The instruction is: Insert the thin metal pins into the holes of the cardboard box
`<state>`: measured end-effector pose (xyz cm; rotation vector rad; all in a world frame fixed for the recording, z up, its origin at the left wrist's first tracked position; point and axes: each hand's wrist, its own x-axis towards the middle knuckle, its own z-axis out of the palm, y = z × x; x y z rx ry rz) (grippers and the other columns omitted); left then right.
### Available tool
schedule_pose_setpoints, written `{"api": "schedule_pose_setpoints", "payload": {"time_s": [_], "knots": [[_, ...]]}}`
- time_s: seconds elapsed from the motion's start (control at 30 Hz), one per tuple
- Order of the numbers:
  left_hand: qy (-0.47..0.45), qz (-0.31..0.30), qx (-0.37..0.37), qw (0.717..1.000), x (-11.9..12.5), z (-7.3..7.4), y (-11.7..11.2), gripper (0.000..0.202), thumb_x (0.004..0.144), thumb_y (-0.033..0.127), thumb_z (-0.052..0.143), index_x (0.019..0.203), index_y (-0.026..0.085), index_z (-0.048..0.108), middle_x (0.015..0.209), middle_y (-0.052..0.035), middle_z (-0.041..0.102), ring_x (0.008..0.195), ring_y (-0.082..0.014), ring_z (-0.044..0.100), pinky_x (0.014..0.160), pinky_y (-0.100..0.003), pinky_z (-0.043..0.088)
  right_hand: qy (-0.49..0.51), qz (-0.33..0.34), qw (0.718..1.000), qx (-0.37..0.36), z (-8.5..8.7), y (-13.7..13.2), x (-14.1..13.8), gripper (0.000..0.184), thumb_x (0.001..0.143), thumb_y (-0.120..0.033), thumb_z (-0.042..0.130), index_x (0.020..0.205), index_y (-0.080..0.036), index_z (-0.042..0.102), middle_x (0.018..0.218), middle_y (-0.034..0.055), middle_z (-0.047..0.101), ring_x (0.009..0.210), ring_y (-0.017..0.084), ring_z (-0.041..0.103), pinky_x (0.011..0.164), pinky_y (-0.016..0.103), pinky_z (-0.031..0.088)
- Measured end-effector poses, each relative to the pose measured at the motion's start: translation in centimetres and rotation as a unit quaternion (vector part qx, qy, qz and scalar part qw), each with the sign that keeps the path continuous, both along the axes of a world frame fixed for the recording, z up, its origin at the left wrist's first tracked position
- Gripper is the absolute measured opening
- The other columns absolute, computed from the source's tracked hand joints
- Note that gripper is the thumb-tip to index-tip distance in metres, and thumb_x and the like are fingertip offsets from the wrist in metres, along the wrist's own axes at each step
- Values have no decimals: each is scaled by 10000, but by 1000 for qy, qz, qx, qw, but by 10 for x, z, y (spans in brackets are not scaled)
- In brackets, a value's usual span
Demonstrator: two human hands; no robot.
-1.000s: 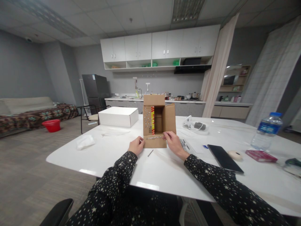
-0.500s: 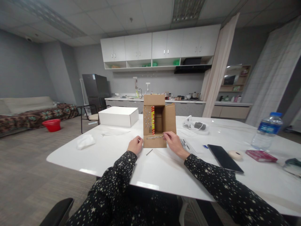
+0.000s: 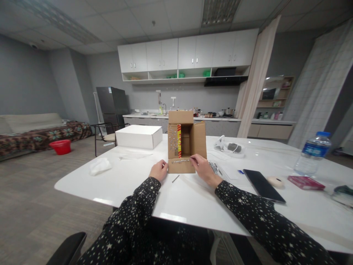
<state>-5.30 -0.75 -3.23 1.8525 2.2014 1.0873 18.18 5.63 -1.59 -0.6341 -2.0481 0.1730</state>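
A brown cardboard box (image 3: 190, 141) stands open toward me on the white table (image 3: 193, 198), its flaps spread. A row of small silver studs (image 3: 180, 161) runs along its lower front flap, and more dot the left flap. My left hand (image 3: 159, 170) rests curled against the lower flap's left corner. My right hand (image 3: 202, 166) pinches at the right end of the stud row; what its fingertips hold is too small to make out. A loose nail (image 3: 175, 179) lies on the table between my hands.
A white closed box (image 3: 138, 136) sits back left, a crumpled tissue (image 3: 99, 166) nearer the left edge. To the right lie a black phone (image 3: 263, 185), a water bottle (image 3: 313, 153), a red packet (image 3: 306, 182) and a bagged item (image 3: 231, 147).
My right hand has shifted slightly left along the stud row. Little else has changed.
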Motion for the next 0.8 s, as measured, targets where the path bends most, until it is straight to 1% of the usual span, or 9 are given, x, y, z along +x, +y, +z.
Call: {"api": "schedule_pose_setpoints", "payload": {"time_s": [0.13, 0.43, 0.67, 0.8], "knots": [[-3, -2, -1, 1000, 0, 0, 0, 244, 857, 349, 409, 783, 203, 591, 677, -32, 643, 672, -174, 572, 646, -266, 377, -8, -13, 1000, 18, 0, 2, 2, 150, 931, -231, 432, 899, -192, 573, 827, 54, 639, 773, 182, 608, 710, 300, 476], [-7, -3, -1, 1000, 0, 1, 0, 240, 858, 347, 410, 789, 203, 589, 672, -30, 640, 674, -170, 572, 646, -260, 375, -29, -11, 999, 36, -3, 5, 3, 173, 931, -227, 441, 947, -187, 608, 914, 85, 670, 825, 207, 638, 766, 338, 504], [-7, -3, -2, 1000, 0, 2, -1, 245, 860, 354, 405, 790, 204, 586, 690, -36, 648, 684, -174, 577, 653, -264, 384, 7, -10, 1000, 18, 1, 3, 4, 167, 920, -232, 440, 944, -180, 597, 856, 71, 658, 795, 194, 625, 745, 320, 497], [-11, -6, 0, 1000, -1, 0, 0, 247, 860, 358, 404, 790, 204, 583, 685, -38, 647, 684, -177, 577, 661, -268, 387, -5, 0, 1000, 9, -1, 4, 4, 140, 913, -222, 453, 911, -186, 588, 835, 54, 647, 777, 179, 613, 711, 294, 479]]}}
